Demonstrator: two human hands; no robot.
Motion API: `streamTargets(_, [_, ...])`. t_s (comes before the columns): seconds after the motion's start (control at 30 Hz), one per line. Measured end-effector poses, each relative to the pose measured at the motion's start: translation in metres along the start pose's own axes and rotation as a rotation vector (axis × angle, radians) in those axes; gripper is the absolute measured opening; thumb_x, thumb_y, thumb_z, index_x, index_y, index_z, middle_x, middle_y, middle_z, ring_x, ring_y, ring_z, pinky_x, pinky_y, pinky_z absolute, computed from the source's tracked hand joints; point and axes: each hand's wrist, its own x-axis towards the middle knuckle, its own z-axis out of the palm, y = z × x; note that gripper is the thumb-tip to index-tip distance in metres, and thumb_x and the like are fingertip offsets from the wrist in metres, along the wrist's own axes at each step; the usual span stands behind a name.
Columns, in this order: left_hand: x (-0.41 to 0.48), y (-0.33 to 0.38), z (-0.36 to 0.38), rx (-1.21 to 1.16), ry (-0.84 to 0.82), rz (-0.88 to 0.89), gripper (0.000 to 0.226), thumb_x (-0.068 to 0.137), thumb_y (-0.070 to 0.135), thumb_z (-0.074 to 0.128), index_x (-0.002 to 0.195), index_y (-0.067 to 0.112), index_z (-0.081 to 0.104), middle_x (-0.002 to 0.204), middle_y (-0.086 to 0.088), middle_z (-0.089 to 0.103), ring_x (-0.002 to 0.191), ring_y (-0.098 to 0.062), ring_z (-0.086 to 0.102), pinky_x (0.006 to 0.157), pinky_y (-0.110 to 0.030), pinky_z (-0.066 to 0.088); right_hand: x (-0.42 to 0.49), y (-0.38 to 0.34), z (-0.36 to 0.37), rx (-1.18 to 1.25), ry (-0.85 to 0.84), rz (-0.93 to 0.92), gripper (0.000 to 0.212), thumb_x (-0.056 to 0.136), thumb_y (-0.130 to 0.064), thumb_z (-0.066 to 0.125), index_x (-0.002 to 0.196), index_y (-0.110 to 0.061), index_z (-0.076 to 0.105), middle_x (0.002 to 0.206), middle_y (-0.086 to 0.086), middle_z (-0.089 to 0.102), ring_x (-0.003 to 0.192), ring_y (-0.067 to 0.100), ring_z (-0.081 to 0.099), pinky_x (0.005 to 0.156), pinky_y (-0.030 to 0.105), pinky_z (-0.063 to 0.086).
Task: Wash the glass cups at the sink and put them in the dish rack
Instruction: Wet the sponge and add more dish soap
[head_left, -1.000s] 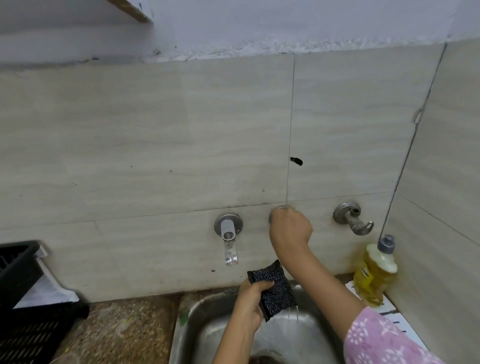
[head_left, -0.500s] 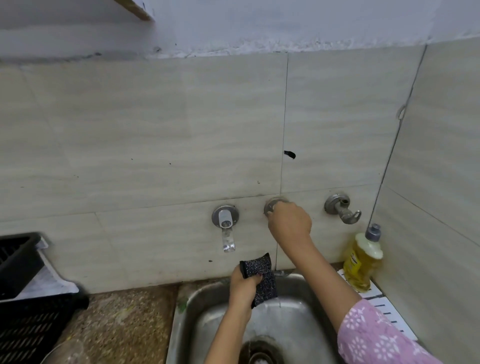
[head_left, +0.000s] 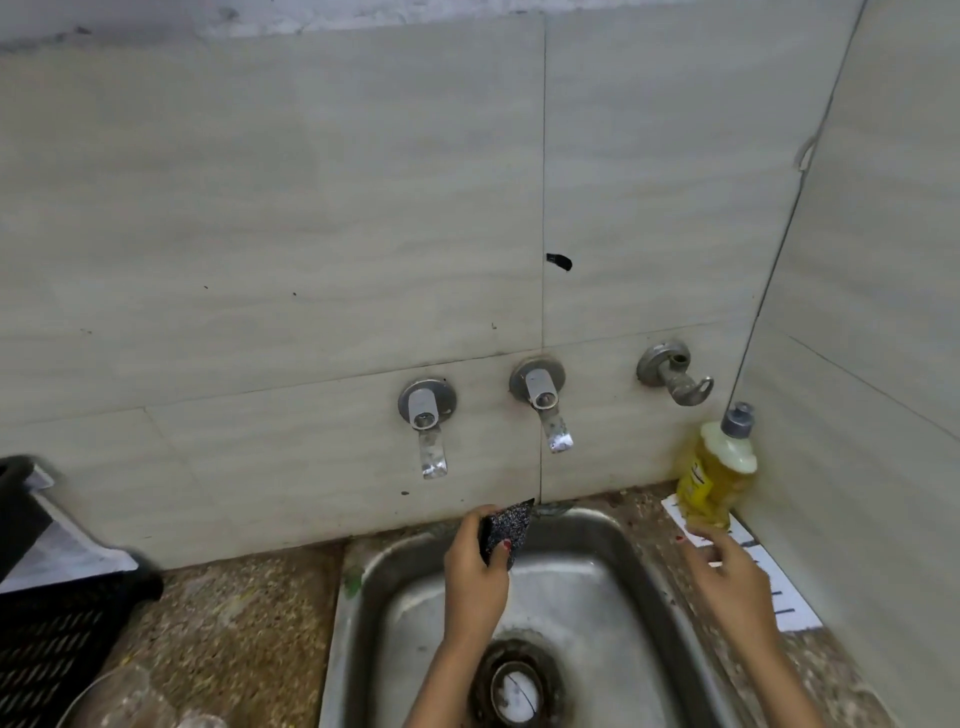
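Stainless steel filled the lower frame: a dull stainless-steel sink (head_left: 363, 582) sat sunk in a speckled brown stone counter (head_left: 234, 613), its back rim tight under a pale tiled wall (head_left: 260, 234). The person's left hand (head_left: 475, 566) was over the back of the basin, fingers and thumb curled round a dark glittery scrubbing sponge (head_left: 506, 525), one corner of it pointing up at the wall. The right hand (head_left: 727, 577) hovered above the sink's right rim, fingers loosely spread and holding nothing, just below a yellow dish-soap bottle with a grey cap (head_left: 719, 467). The bottle stood in the corner where two walls met, on a white sheet with black marks (head_left: 779, 592). Between the two hands the basin lay open down to its round metal drain (head_left: 517, 686).

Two chrome wall taps (head_left: 427, 415) (head_left: 540, 395) hung above the sink's back rim, and a hooked metal wall fitting (head_left: 672, 371) sat further right. At far left a black slatted plastic dish rack (head_left: 52, 639) stood on the counter, well apart from the sink. Blurred at the bottom edge, between rack and sink, were what appeared to be clear glass cups (head_left: 119, 696), resting on the counter.
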Motion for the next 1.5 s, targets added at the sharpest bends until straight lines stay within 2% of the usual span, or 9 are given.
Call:
streamTargets(0.2, [0.012,-0.013,0.016,-0.154,0.004,-0.13,0.037,0.083,-0.012,0.056,0.105,0.018,0.056,0.104,0.004,0.06,0.1,-0.014,0.056,0.083,-0.017,0.048,0.04,0.009,-0.011,-0.078,0.212,-0.05,0.061,0.073,-0.041,0.055,0.12,-0.003,0.056,0.112,0.018,0.064,0.101,0.037,0.059,0.075,0.033,0.038])
streamTargets(0.3, [0.018,-0.02,0.024,-0.178,-0.022,-0.149,0.036,0.083,-0.013,0.055,0.103,0.017,0.057,0.102,-0.001,0.062,0.099,-0.021,0.059,0.085,-0.037,0.053,0.072,0.011,-0.011,-0.036,0.235,-0.062,0.05,0.081,-0.025,0.072,0.12,-0.002,0.053,0.117,0.019,0.061,0.104,0.036,0.057,0.072,0.028,0.035])
streamTargets(0.47, [0.022,-0.027,0.034,-0.192,-0.047,-0.175,0.044,0.082,-0.015,0.055,0.092,0.028,0.057,0.099,0.001,0.063,0.095,-0.017,0.06,0.071,-0.017,0.052,0.111,0.021,0.008,0.138,0.292,0.06,0.066,0.067,-0.018,0.083,0.122,-0.004,0.051,0.121,0.015,0.06,0.108,0.034,0.056,0.083,0.033,0.041])
streamTargets(0.6, [0.025,-0.031,0.036,-0.22,-0.054,-0.243,0.044,0.082,-0.015,0.055,0.094,0.027,0.058,0.103,-0.005,0.064,0.099,-0.022,0.06,0.077,-0.03,0.054,0.127,0.02,0.018,0.254,0.378,0.108,0.065,0.068,-0.016,0.082,0.124,-0.002,0.051,0.124,0.017,0.058,0.112,0.033,0.055,0.087,0.032,0.041])
streamTargets(0.8, [0.024,-0.019,0.034,-0.395,0.003,-0.466,0.026,0.085,-0.013,0.054,0.102,0.007,0.058,0.094,-0.008,0.064,0.083,-0.022,0.061,0.056,-0.021,0.053,0.113,0.027,0.016,0.202,0.346,0.042,0.051,0.067,-0.01,0.082,0.112,0.001,0.061,0.107,0.019,0.065,0.1,0.035,0.061,0.075,0.029,0.039])
streamTargets(0.9, [0.022,-0.016,0.033,-0.518,-0.002,-0.624,0.025,0.085,-0.011,0.054,0.105,0.003,0.058,0.098,-0.015,0.065,0.085,-0.029,0.063,0.07,-0.035,0.052,0.084,0.034,0.008,0.102,0.255,-0.118,0.054,0.064,-0.014,0.084,0.113,-0.006,0.063,0.092,0.008,0.065,0.091,0.025,0.062,0.073,0.028,0.039])
streamTargets(1.03, [0.009,0.0,0.026,-0.56,-0.112,-0.763,0.016,0.086,-0.007,0.054,0.098,0.002,0.058,0.09,-0.017,0.066,0.077,-0.029,0.063,0.064,-0.035,0.052,0.039,0.035,-0.006,-0.103,0.166,-0.545,0.053,0.064,-0.043,0.063,0.103,-0.007,0.068,0.088,0.001,0.066,0.085,0.007,0.056,0.07,0.019,0.036])
streamTargets(1.2, [-0.01,0.021,0.014,-0.493,-0.236,-0.764,0.011,0.086,-0.006,0.054,0.095,0.001,0.058,0.088,-0.017,0.066,0.076,-0.029,0.063,0.06,-0.033,0.051,0.02,0.025,-0.02,-0.336,0.139,-0.964,0.033,0.076,-0.026,0.055,0.107,-0.014,0.057,0.092,0.012,0.068,0.091,0.023,0.055,0.081,0.027,0.036])
streamTargets(1.5, [-0.03,0.038,-0.003,-0.448,-0.316,-0.755,0.009,0.086,-0.004,0.053,0.093,-0.001,0.058,0.085,-0.018,0.064,0.077,-0.031,0.062,0.076,-0.041,0.052,0.004,-0.028,-0.033,-0.577,0.204,-1.248,0.053,0.067,-0.011,0.069,0.116,-0.02,0.053,0.107,0.004,0.068,0.104,0.023,0.052,0.082,0.035,0.033])
